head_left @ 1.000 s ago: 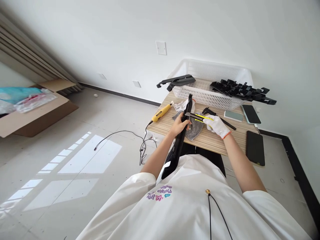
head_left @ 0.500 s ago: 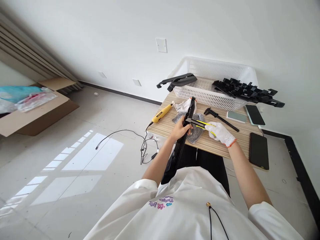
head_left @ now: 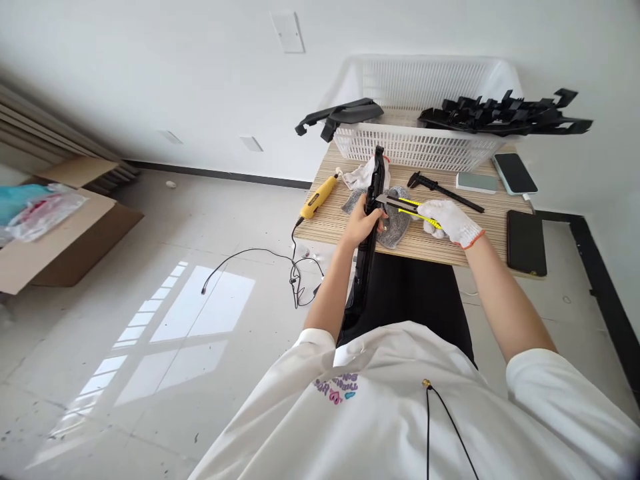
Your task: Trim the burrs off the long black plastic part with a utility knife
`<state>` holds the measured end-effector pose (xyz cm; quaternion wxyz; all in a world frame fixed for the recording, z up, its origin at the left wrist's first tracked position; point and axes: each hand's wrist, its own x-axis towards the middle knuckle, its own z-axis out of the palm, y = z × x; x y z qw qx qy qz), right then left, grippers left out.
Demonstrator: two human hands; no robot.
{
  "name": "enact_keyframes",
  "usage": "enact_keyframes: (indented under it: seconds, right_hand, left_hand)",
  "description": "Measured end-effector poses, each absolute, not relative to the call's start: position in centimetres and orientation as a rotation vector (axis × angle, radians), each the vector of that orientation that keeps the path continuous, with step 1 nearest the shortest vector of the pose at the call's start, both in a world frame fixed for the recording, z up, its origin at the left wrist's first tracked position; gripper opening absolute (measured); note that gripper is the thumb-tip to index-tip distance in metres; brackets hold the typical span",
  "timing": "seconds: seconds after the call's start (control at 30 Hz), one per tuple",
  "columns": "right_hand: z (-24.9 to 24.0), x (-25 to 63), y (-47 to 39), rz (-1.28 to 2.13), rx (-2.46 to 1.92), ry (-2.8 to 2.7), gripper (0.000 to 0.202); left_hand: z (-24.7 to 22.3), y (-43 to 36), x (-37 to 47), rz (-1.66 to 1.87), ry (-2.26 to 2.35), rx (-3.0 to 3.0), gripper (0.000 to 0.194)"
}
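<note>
My bare left hand point(head_left: 364, 223) is wrapped round a long black plastic part point(head_left: 367, 263), which slants from above the table's near edge down toward my lap. In my right hand point(head_left: 450, 220), which wears a white knit glove with an orange cuff, is a yellow and black utility knife point(head_left: 407, 206). Its blade points left and its tip is at the black part, just above my left thumb; whether it touches cannot be made out. Under the part and the knife lies a grey cloth point(head_left: 393, 230). A white glove point(head_left: 357, 177) rests behind the part.
A white basket point(head_left: 410, 148) with black parts across its rim stands at the table's back. On the table point(head_left: 430, 248) lie a yellow rotary tool point(head_left: 318, 198), black calipers point(head_left: 447, 191), a grey-green box point(head_left: 477, 182) and two phones point(head_left: 515, 173). Cables trail on the floor; a cardboard box point(head_left: 75, 233) is left.
The view has tilted down and shifted, so the table and basket sit higher in it. Both hands keep their holds, and the knife blade stays at the black part.
</note>
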<state>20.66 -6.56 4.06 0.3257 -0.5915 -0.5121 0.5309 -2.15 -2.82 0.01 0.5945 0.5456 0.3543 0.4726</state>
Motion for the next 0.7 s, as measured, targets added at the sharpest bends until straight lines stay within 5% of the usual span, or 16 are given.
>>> enact_keyframes:
  seconds: [0.7]
  right_hand:
    - [5.3,21.7,-3.7,1.721,-1.64,-1.344,0.023]
  left_hand:
    - [0.8,-3.5,-2.9,0.966,0.832,1.246,0.024]
